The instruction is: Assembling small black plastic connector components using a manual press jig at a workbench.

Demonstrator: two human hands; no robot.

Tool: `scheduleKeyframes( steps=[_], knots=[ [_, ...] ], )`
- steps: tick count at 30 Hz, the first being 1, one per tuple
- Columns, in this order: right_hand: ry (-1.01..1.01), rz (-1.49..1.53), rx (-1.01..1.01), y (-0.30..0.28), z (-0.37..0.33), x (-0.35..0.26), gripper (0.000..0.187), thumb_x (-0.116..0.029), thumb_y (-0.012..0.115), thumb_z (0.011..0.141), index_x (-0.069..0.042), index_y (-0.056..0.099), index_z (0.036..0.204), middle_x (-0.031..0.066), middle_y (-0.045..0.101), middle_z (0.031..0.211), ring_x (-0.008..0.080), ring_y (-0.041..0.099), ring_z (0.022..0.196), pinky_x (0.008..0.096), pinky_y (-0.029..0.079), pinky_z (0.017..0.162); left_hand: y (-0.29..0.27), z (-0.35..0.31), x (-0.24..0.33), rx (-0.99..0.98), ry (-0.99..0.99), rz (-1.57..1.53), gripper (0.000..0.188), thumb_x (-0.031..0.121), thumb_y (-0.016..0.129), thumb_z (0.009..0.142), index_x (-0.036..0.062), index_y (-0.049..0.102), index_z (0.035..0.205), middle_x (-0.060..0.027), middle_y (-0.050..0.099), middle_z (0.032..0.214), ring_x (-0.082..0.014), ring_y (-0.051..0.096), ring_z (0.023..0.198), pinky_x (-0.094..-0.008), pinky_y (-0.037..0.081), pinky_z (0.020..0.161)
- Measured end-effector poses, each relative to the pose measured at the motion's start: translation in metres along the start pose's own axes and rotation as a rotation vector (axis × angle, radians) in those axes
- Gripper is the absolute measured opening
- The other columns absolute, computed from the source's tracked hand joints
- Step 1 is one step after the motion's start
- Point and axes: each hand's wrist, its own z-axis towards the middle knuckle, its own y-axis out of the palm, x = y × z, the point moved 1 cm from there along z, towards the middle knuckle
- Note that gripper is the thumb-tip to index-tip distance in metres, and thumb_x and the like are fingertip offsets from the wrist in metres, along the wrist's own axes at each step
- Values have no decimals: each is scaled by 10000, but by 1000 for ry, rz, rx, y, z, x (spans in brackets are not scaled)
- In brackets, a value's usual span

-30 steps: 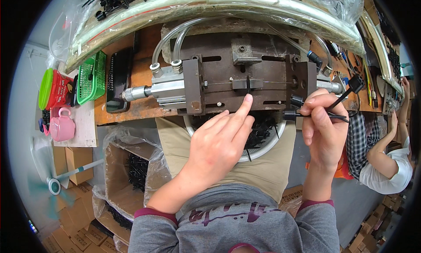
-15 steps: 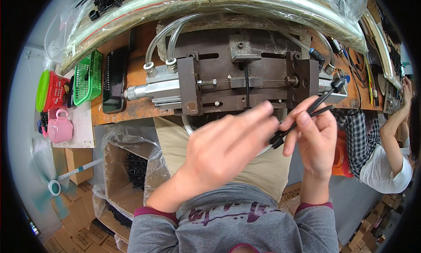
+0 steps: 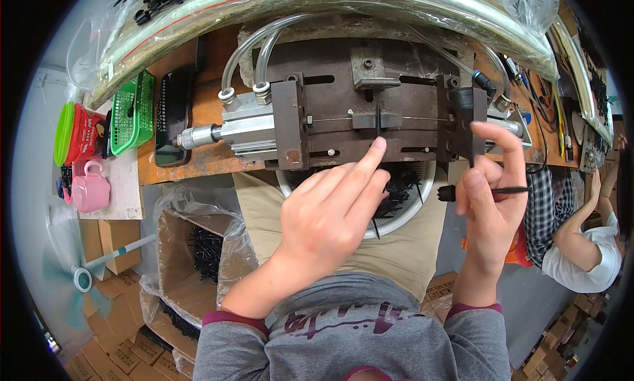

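My left hand (image 3: 333, 212) reaches over the lap, index finger stretched out. Its fingertip meets the lower end of a thin black rod (image 3: 378, 120) lying across the small grey block in the middle of the brown metal fixture (image 3: 343, 133). I make out nothing gripped in that hand. To the right, my right hand (image 3: 492, 203) is closed on black plastic rods with thick heads. One held rod (image 3: 512, 191) lies crosswise, its head out to the left; another held rod (image 3: 466, 100) points up before the fixture's right block. Under the left hand, a white basin (image 3: 430, 183) holds black pieces.
Clear air hoses (image 3: 231, 61) run to the silver cylinder (image 3: 247, 133) on the left. Beyond it are a black tray (image 3: 173, 120), green basket (image 3: 135, 120) and pink cup (image 3: 90, 189). A lined carton (image 3: 178, 249) stands lower left; a co-worker (image 3: 581, 249) sits at right.
My left hand has drawn away from the right hand's rods, and its index finger now touches the fixture's rod. My right hand has turned, spreading the two rods apart. The basin is more visible.
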Motion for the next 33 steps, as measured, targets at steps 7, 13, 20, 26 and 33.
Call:
scheduleKeyframes(
  steps=[7, 13, 20, 26, 33],
  knots=[
    [-43, 3, 138, -20, -4, -16, 173, 60, 694, 848, -3, 561, 939, 36, 626, 671, 37, 541, 511, 150, 303, 409, 5, 11, -1, -51, -33, 102, 296, 114, 818, 694, 46, 721, 965, -94, 716, 1211, -177, 664, 676, -277, 502, 609],
    [174, 336, -18, -32, 0, -6, 145, 58, 628, 884, -1, 496, 876, 95, 588, 582, 38, 307, 303, 187, 189, 294, -4, 14, 1, -38, -90, -202, 389, 140, 844, 706, 24, 734, 1061, -120, 722, 1189, -194, 707, 803, -284, 538, 675],
    [268, 421, -156, -15, 11, 2, 227, 32, 655, 886, 70, 552, 1085, 141, 662, 727, 76, 469, 390, 187, 334, 366, -35, 11, 13, -127, -24, -679, 319, 78, 851, 701, -1, 768, 999, -174, 727, 1117, -232, 717, 914, -309, 576, 689],
    [99, 168, -1, -8, 13, -4, 305, -33, 591, 958, 102, 531, 1225, 237, 700, 1032, 183, 686, 649, 247, 528, 528, -14, 5, 5, -52, -49, -123, 293, 81, 838, 679, 15, 735, 946, -151, 701, 1203, -224, 693, 826, -312, 557, 699],
    [72, 73, -33, -14, 7, -11, 159, -17, 617, 953, 99, 617, 1063, 223, 714, 1016, 97, 560, 452, 186, 403, 405, 3, 13, -1, -80, -46, 104, 293, 116, 819, 688, 51, 709, 952, -95, 704, 1241, -171, 655, 681, -281, 503, 630]
  ],
)
